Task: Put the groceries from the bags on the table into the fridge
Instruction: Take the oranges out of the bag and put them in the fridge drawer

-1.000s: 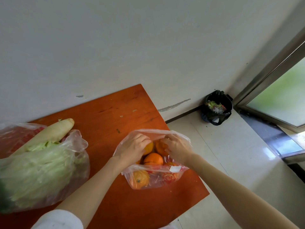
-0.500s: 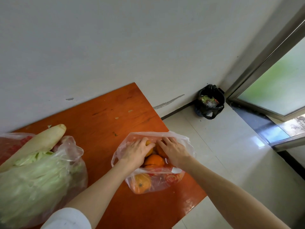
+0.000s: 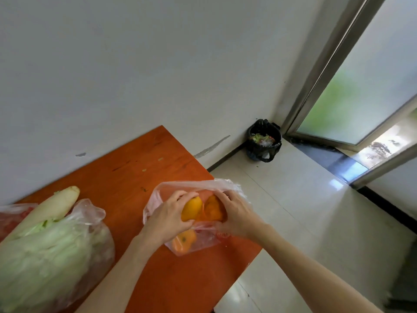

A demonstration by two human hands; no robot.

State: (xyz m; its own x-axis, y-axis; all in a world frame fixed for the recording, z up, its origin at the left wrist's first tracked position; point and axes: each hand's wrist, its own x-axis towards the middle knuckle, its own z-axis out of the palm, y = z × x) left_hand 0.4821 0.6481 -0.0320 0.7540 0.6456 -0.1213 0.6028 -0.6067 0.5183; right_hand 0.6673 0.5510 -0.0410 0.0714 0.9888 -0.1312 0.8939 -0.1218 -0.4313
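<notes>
Both hands are working inside the small clear bag (image 3: pixel 198 236) sitting near the right edge of the tabletop (image 3: pixel 140 159). The left hand (image 3: pixel 168 219) is curling its fingers (image 3: pixel 180 196) round a yellow-orange fruit (image 3: pixel 191 208), and the right hand (image 3: pixel 235 216) is wrapping round a deeper orange fruit (image 3: pixel 213 208) just beside it; the two fruits are touching between the hands. One more orange fruit (image 3: pixel 184 241) is lying lower in the bag, against the tabletop.

To do this step well, I judge each hand should be lifting its fruit straight up through the bag's mouth, keeping the thin plastic from snagging on the knuckles. The film is looking loose and light, so it may be rising with the hands and tipping out the fruit left inside; holding the grip firm but gentle is wise with round, smooth skins.

The bag is lying close to the tabletop's right edge, with bare floor (image 3: pixel 304 222) below, so a rolling fruit could be dropping off there. To the left, well apart, a bigger bag (image 3: pixel 90 213) is holding cabbage (image 3: pixel 45 256) and a long white radish (image 3: pixel 52 206). Open tabletop is lying between the two bags and behind them toward the wall. A black bin (image 3: pixel 262 143) is standing in the far corner by a glass door (image 3: pixel 361 75). The fridge is not in view.
</notes>
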